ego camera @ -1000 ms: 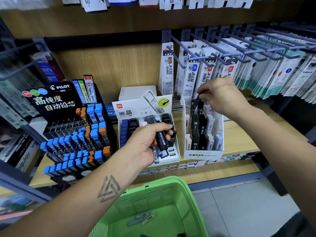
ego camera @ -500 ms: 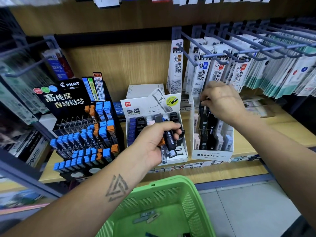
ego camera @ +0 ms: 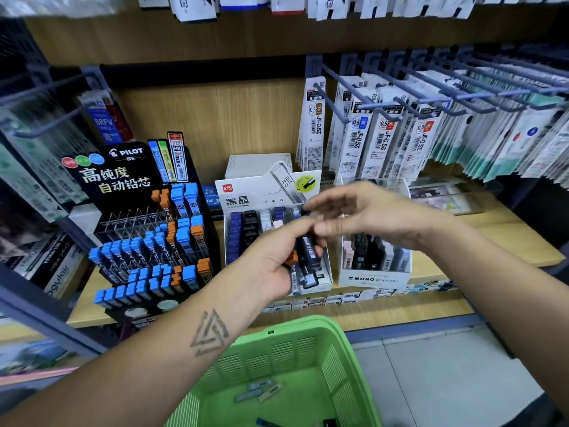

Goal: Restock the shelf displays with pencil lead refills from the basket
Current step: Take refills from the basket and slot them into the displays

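Left hand (ego camera: 271, 266) grips a bundle of lead refill cases (ego camera: 306, 257) in front of the Deli display box (ego camera: 234, 192); right hand (ego camera: 363, 215), fingers loosely extended, reaches for one. Next, I'd judge: pinch a single case, match it to the Mono display box (ego camera: 374, 280). More wait in the green basket (ego camera: 311, 337).
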Motion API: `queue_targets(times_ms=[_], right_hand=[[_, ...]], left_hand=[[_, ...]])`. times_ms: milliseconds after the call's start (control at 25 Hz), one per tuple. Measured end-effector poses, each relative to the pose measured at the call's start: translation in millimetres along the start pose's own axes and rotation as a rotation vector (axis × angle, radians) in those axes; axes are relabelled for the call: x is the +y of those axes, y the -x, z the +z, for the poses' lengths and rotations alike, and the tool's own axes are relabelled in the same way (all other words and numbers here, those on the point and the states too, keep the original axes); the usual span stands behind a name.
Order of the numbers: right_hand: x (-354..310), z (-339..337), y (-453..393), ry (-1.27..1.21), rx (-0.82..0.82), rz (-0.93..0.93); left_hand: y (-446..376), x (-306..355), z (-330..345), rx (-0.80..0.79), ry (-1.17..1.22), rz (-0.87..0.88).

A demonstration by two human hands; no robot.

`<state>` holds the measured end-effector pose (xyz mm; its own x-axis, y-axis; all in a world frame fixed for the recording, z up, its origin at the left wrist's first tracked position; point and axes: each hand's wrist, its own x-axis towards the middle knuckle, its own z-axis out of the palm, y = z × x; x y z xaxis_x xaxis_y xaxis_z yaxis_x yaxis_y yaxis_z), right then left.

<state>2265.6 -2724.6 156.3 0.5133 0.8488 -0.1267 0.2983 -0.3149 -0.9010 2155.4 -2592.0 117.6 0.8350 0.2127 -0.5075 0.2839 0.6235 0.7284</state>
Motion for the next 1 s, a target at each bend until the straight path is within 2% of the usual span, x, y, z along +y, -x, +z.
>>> queue_targets(times_ms=[80, 320, 520, 640, 760, 1000], right_hand=[[1.9, 9.0, 1.4, 0.029, -0.067, 0.000], [4.2, 19.4, -4.1, -0.060, -0.019, 0.006], [-0.1, 22.1, -4.4, -0.042, 0.047, 0.043], [-2.5, 10.2, -4.5, -0.260, 0.130, 0.082], [-1.5, -5.5, -5.1, -0.519, 0.230, 0.041], [1.3, -7.4, -3.8, -0.626, 0.180, -0.052]], left_hand=[[1.4, -1.6, 1.4, 0.009, -0.025, 0.012], [3.4, -7.2, 0.9, 0.060, -0.067, 0.033], [-0.1, -9.1, -1.6, 0.096, -0.120, 0.045], [-0.3, 0.3, -3.0, 0.034, -0.036, 0.047], [1.0, 10.3, -5.8, -0.041, 0.038, 0.036], [7.8, 14.1, -6.6, -0.078, -0.017, 0.041]])
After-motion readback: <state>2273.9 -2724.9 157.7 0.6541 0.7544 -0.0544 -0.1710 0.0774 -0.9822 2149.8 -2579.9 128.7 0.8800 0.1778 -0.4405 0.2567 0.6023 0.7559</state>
